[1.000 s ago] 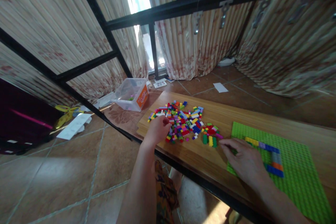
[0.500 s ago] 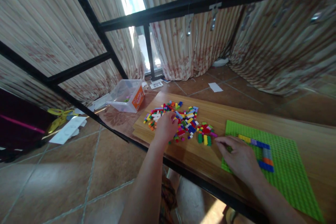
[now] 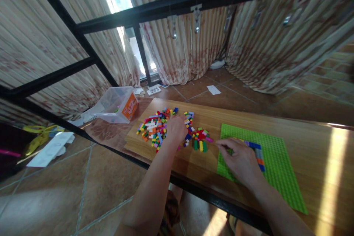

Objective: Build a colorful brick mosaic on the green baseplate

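Reaching over bricks point(image 3: 152, 125): left hand point(image 3: 176, 129); over green baseplate point(image 3: 276, 158): right hand point(image 3: 240, 158) (can't tell either grip's state).

Striped curtains point(image 3: 210, 44) hang behind a black frame point(image 3: 163, 7), white paper point(image 3: 214, 90) lying on floor tiles point(image 3: 107, 184).

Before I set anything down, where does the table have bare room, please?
The wooden table is bare right of the green baseplate and between the small brick cluster and the near edge. Crowded: the loose brick pile beneath the left hand and the brick outline by the right hand.
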`<state>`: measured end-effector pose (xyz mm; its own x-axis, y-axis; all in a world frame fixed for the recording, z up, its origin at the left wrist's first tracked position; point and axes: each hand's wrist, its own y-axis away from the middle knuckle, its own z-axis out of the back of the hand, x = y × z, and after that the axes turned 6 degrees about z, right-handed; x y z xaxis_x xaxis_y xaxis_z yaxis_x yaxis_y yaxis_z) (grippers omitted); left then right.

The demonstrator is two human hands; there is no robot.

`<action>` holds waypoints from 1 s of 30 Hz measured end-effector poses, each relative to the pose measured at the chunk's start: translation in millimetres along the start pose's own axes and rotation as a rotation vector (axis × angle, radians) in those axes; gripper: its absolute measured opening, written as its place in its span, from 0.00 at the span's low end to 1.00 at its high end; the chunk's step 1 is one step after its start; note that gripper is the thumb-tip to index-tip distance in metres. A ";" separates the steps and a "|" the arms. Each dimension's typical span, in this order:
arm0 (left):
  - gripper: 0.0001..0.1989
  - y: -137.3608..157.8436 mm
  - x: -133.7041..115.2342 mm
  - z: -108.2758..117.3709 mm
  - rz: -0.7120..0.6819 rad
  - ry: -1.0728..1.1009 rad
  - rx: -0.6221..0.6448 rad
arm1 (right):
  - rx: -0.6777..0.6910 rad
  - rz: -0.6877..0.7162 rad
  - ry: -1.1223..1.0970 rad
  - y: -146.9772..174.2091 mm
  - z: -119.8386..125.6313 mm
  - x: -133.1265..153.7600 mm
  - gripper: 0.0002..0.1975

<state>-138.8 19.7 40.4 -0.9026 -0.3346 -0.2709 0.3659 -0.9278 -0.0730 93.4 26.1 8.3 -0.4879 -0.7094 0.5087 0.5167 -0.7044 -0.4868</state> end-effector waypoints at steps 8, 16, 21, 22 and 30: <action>0.17 3.9 0.3 10.7 0.088 0.179 -0.025 | -0.029 -0.023 0.020 -0.2 5.0 0.1 0.11; 0.11 21.3 -18.4 14.0 0.172 1.270 0.453 | -0.074 -0.095 -0.041 0.1 14.6 3.3 0.11; 0.15 38.3 -43.7 5.2 0.131 1.409 0.557 | -0.163 -0.230 -0.305 -3.2 15.8 12.8 0.13; 0.16 41.8 -49.1 2.8 0.102 1.405 0.564 | -0.179 -0.250 -0.353 -4.4 15.4 14.1 0.15; 0.14 52.0 -65.5 -8.1 -0.109 1.360 0.439 | -0.196 -0.204 -0.442 -8.4 21.1 18.7 0.10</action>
<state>-58.9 -5.3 46.6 0.0851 -0.0776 -0.9933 -0.0148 -0.9969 0.0766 94.8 19.3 36.9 -0.1996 -0.5085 0.8376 0.2797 -0.8488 -0.4486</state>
